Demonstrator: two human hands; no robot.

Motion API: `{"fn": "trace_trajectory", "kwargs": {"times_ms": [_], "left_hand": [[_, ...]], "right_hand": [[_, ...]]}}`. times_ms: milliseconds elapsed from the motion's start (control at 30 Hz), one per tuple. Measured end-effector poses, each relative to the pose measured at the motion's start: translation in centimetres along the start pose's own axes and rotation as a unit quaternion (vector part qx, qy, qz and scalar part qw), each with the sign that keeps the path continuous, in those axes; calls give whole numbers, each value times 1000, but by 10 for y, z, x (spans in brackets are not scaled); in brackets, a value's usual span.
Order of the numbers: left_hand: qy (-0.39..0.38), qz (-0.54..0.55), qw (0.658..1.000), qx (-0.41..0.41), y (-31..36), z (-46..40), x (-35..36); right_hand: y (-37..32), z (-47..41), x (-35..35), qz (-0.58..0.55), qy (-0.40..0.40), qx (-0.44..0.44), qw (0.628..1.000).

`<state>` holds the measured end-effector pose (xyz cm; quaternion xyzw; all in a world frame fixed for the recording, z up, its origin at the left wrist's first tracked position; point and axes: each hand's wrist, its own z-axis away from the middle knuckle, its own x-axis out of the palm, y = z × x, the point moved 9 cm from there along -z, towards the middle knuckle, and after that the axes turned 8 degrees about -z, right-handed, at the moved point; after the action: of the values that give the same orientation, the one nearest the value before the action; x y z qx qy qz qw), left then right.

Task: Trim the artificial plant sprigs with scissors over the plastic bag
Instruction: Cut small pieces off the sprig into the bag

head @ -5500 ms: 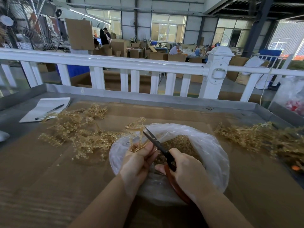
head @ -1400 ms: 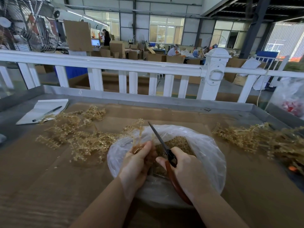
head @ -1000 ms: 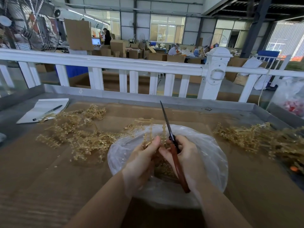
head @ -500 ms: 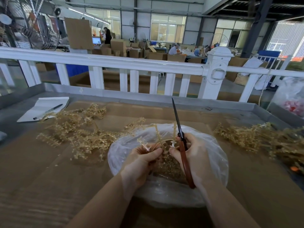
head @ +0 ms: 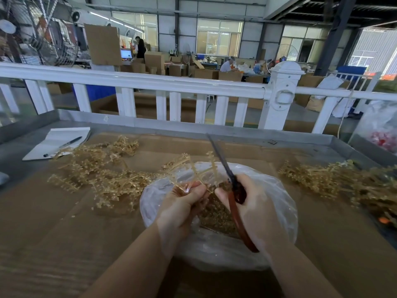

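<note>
My left hand [head: 182, 206] pinches a golden plastic sprig [head: 194, 172] by its base, its branches fanning up and to the left over the clear plastic bag [head: 277, 201]. My right hand [head: 250, 208] grips the red-handled scissors [head: 235, 191]; their dark blades are closed and point up and away, just right of the sprig. Golden trimmings [head: 217, 216] lie heaped inside the bag, between and under my hands.
A pile of golden sprigs [head: 101, 172] lies on the cardboard to the left, another pile [head: 343, 182] to the right. A white notepad with a pen [head: 57, 141] sits at the far left. A white railing [head: 150, 82] runs beyond the table's metal rim.
The scissors rose from a cutting angle with blades apart to upright with blades closed. My left hand lifted the sprig out of the bag and spread its branches to the left.
</note>
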<state>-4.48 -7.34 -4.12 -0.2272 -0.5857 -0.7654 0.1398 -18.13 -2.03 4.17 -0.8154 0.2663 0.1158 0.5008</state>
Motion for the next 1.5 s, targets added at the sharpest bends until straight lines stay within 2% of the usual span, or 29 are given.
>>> {"fn": "trace_trajectory", "kwargs": {"times_ms": [200,567,1500], "left_hand": [[18,9,1000,5,8,-1,-4],[27,76,997,4,12,-6,-8],[41,17,998,37,14,2,-14]], "right_hand": [[-15,13,17,125,-79,-98,984],[6,14,23,145,-126,-57,980],[5,18,24,155,-134,-34,978]]}}
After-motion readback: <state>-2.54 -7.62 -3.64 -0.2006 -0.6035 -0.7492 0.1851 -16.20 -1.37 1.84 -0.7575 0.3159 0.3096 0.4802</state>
